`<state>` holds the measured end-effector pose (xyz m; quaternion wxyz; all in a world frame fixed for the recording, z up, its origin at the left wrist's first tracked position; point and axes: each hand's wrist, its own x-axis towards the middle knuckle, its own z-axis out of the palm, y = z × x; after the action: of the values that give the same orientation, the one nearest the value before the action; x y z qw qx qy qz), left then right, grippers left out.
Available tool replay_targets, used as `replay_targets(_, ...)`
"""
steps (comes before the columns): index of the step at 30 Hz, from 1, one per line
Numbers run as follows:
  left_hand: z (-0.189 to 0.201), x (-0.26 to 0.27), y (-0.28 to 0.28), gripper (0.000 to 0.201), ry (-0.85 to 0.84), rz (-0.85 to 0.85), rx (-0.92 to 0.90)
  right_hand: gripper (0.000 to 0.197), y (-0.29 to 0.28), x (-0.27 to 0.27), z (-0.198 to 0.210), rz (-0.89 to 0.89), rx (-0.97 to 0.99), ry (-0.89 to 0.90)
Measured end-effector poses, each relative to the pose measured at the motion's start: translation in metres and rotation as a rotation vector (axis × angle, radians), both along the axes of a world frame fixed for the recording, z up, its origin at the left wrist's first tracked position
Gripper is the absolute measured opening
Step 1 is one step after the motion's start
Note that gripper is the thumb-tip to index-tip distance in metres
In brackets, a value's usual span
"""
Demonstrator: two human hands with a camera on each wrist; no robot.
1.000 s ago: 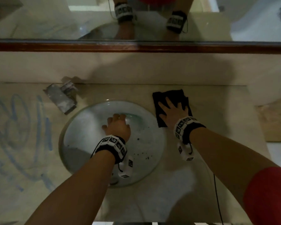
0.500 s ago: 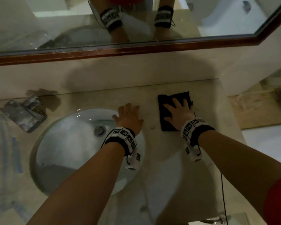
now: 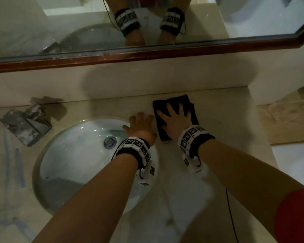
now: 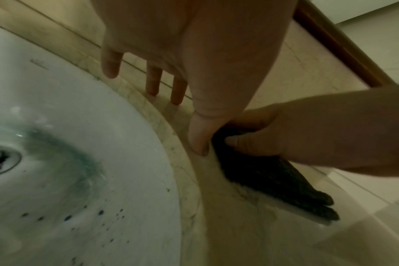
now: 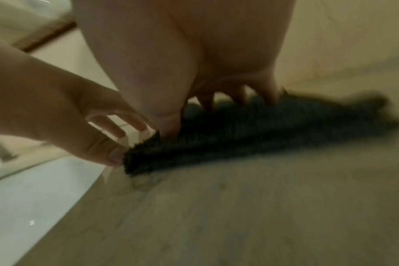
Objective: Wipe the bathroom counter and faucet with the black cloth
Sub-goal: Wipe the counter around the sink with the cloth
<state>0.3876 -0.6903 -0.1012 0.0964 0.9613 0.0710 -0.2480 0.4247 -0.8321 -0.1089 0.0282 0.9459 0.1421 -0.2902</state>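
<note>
Cloth (image 3: 175, 118) work on the bench (image 3: 226, 123) right of the sink (image 3: 68, 155), that's where I'm at. My right hand (image 3: 174, 123) is flat on the black cloth, fingers spread wide, pressing it down near the back wall. Left hand (image 3: 140, 128) lies flat with straight fingers on the bench by the sink rim, thumb right at the cloth's edge, holding nothing.

Tip I'd go by: keep the palm weight even and drag in long overlapping passes, otherwise the folded edge bunches up under the fingers.

Bench is pale stone, dim light, so streaks are hard to spot. Blue smears sit on the far left of it, and blue specks in the sink. Faucet (image 3: 25, 124) at the back left looks grimy and untouched, I reckon. Wood-framed mirror (image 3: 147, 55) above reflects both wrists.
</note>
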Motion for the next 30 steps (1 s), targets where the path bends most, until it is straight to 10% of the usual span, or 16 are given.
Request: replay_targets(30, 0.009, 0.001, -0.063, 0.084, 0.044, 0.179, 0.114, 0.065, -0.245, 0.045, 0.001, -0.182, 0.023, 0.031)
